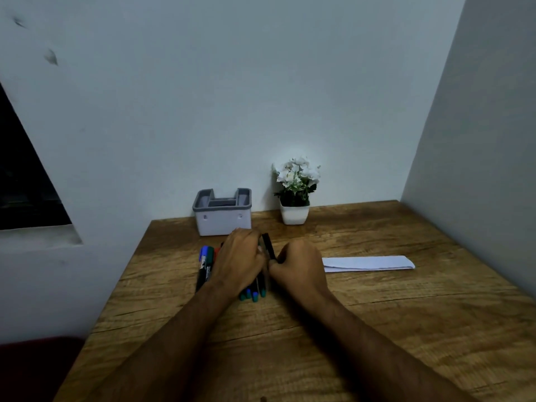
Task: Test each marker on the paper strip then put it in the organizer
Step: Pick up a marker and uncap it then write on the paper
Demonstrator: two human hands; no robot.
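Both hands met at frame centre: right hand [298, 264] pinched a black marker [268, 246], tilted up, probably to uncap it; left hand [239, 256] lay curled over the loose coloured markers [206, 264], its grip hidden. White folded paper strip [368, 263] lay right; grey-rimmed white plastic organizer [222, 211] stood behind.

A white-flowered potted plant [295, 192] stands at the wooden table's [406, 314] far edge.

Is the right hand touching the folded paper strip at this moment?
Apart. The head view shows a strip of bare table between the right hand, which grips a black marker, and the near end of the paper strip.
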